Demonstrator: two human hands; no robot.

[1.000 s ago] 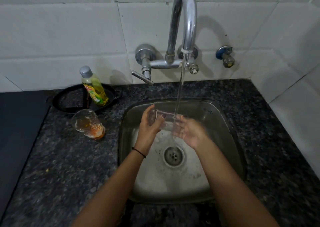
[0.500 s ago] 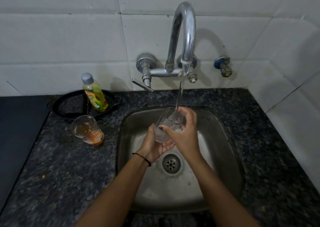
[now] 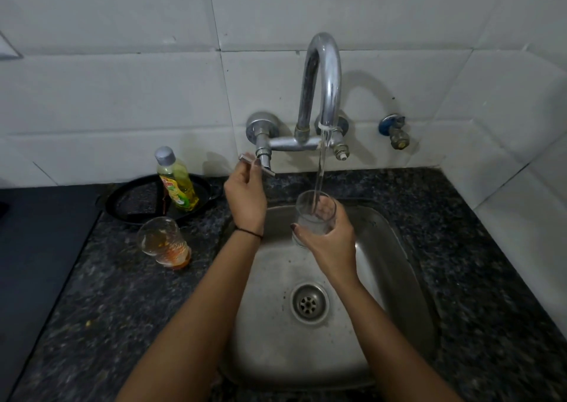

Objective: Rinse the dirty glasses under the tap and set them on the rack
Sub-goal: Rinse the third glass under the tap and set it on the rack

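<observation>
My right hand (image 3: 329,245) grips a clear glass (image 3: 316,214) upright over the steel sink (image 3: 399,279). Water streams from the chrome tap (image 3: 325,79) straight into the glass. My left hand (image 3: 245,196) is raised to the tap's lever handle (image 3: 245,158) and pinches it with thumb and fingers. A second glass (image 3: 162,242) with orange dregs stands on the dark granite counter (image 3: 107,309) left of the sink.
A yellow dish-soap bottle (image 3: 176,180) stands in a black round pan (image 3: 135,199) behind the dirty glass. A blue-capped valve (image 3: 395,131) sticks out of the tiled wall on the right. The drain (image 3: 310,303) lies in the basin's middle.
My left hand let go of the glass and rose to the tap's lever. My right hand now holds the glass alone, upright under the stream.
</observation>
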